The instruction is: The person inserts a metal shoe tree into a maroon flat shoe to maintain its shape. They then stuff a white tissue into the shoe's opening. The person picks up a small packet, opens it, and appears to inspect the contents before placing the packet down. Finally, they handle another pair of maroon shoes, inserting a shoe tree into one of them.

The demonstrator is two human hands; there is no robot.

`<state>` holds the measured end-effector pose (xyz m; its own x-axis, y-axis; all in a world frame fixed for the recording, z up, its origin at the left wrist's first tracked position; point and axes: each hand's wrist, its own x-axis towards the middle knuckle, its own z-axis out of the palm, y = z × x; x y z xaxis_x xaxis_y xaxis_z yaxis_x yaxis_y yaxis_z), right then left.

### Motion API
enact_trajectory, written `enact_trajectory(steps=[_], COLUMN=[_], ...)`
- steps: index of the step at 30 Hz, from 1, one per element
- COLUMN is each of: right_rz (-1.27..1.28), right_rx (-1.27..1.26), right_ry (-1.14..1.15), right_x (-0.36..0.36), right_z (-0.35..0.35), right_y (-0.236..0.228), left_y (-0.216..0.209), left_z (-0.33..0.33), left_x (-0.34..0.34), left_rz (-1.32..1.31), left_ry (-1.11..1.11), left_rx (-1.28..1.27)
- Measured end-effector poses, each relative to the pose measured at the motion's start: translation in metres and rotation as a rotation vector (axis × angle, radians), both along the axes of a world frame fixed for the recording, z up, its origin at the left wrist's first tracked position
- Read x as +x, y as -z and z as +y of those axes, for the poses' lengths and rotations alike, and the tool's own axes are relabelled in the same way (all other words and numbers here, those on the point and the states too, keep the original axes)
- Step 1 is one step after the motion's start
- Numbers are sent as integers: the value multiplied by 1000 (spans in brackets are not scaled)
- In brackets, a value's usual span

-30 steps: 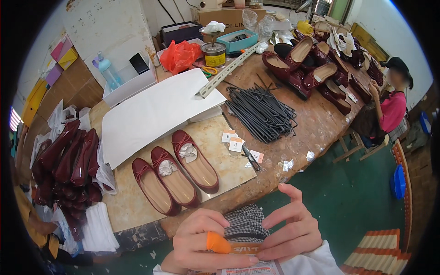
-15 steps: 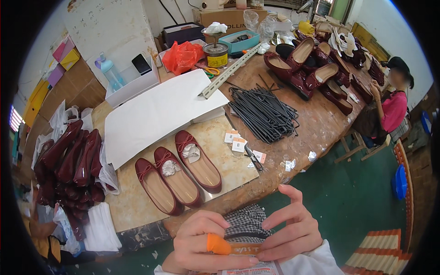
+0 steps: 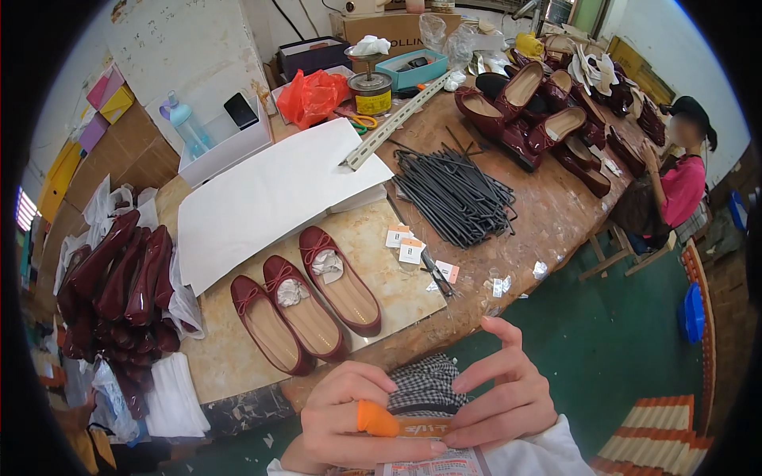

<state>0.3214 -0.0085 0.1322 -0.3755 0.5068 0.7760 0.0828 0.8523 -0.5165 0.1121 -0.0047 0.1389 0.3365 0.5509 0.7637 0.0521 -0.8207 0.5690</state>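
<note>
Low in front of me, both hands hold a small printed packet (image 3: 435, 464) with an orange band, its lower part cut off by the picture's edge. My left hand (image 3: 347, 414), with an orange finger cot on one finger, grips the packet from the left. My right hand (image 3: 502, 390) pinches it from the right, its index finger raised. Behind the packet shows black-and-white checked cloth (image 3: 429, 385). Beyond my hands, three dark red flat shoes (image 3: 321, 321) with bows lie side by side on the table; two have crumpled white paper in their toes.
A heap of black hooked rods (image 3: 456, 194) lies beside small white tags (image 3: 410, 251). White sheets (image 3: 274, 198) and a slotted metal bar (image 3: 397, 123) are behind. Dark red shoes are piled left (image 3: 119, 278) and far right (image 3: 548, 111). A person in pink (image 3: 681, 190) sits at right.
My hands and the packet stay nearly in place. The view shifts very slightly. The seated person's hand at the right has moved a little.
</note>
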Motion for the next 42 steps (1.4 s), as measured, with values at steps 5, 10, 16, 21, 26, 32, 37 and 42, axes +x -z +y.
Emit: enact_trajectory(steps=[5,10,16,21,26,32,37,42], right_rz=[2,17,102,85,24,24,80,3], right_rx=[36,53,95,98,82,78,231,80], right_ry=[2,-52,47,43,59,34,-61,25], right_x=[0,-5,-9,-10,-4,-2,-2,1], right_z=[0,-3,-9,-11,-5,-4,5,-2], right_y=[-3,-9,-7,-5,-3,-3,-31,0], left_y=[-3,2,-6,-4,5,5,-12,2], left_z=[1,-5,4,-10,4,4,6,4], left_x=[-3,-7,0,-6,-3,-4,-2,-4], left_rz=[17,-17,-91,7,-18,-25,-47,1], left_ry=[52,33,112,17,55,84,164,71], left_rx=[22,95,151,48,96,131,138,85])
